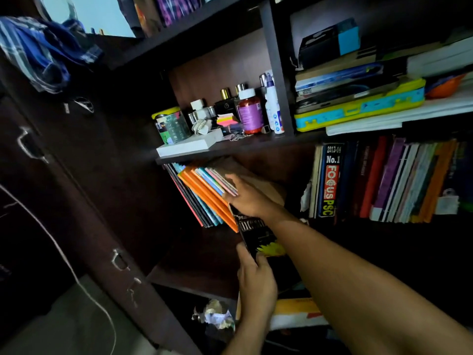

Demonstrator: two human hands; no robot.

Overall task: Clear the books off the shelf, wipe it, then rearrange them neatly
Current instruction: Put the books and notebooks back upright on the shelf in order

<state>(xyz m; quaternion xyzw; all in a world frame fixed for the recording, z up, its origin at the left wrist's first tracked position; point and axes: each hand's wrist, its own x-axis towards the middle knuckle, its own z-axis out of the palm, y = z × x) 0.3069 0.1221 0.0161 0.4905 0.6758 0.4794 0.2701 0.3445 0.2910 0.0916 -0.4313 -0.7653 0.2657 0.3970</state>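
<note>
A leaning row of thin books (204, 196), orange, teal and pink, stands at the left of the dark shelf (199, 254). My right hand (245, 196) reaches in and its straight fingers press against the pink book at the row's end. My left hand (256, 275) grips the lower edge of a black book (256, 231) with a yellow flower on its cover, held tilted just in front of the row. A brown book or card (266, 187) lies behind my right hand.
Upright books (378, 180) fill the compartment to the right. The shelf above carries bottles, a tin and sticky notes (230, 114). Stacked books and a yellow-blue case (358, 111) lie upper right. Crumpled paper (217, 316) sits below. A dark cabinet with handles (76, 175) stands left.
</note>
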